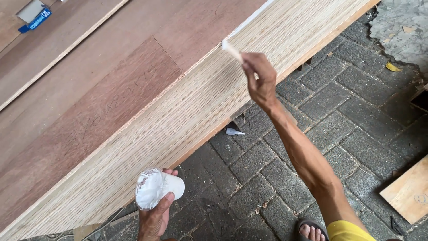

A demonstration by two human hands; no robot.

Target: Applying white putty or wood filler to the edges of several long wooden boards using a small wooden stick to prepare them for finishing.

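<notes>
Clearly shown: the right hand [261,80] pinches a thin pale stick [232,50] between thumb and fingers, its whitened tip touching the layered edge of a plywood stack [178,116] just above and to the left of the knuckles. The left hand [156,214], low and nearer the body, is closed around a small tilted plastic cup [154,188] whose inside is coated with white paste, mouth turned toward the camera; it sits just below the stack's lower edge, well apart from the right hand. A brown top sheet [89,89] lies beyond the edge band, up and left of both hands. Under the right forearm, on the paving stones [347,89], lies a small white nozzle-shaped scrap [234,131]; an offcut of board [408,192] rests to the right of the elbow, and a sandalled foot [312,230] shows beneath it. Judged from this view, the work is spreading paste along the edge plies; it would go best with the stick held flat to the face, drawn along the grain lines in light strokes, and the cup kept close and level enough that the paste does not run out.
</notes>
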